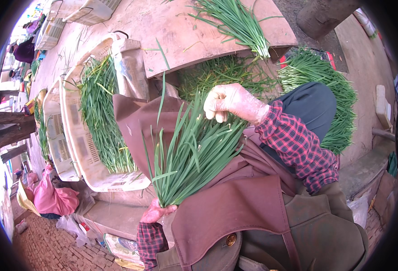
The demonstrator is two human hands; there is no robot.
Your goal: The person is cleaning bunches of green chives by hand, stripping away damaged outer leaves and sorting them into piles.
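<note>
Open air lies above the right hand [231, 104]; a board [162, 29] blocks ahead, the knee [315, 105] to its right.

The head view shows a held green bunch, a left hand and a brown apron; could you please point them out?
Green bunch [193, 156]: head view, middle of its leaves.
Left hand [156, 212]: head view, the hand's middle.
Brown apron [235, 205]: head view, its upper part.

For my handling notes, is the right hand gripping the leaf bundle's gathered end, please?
No, the left hand grips the leaf bundle there; the right hand is by its spread end.
</note>
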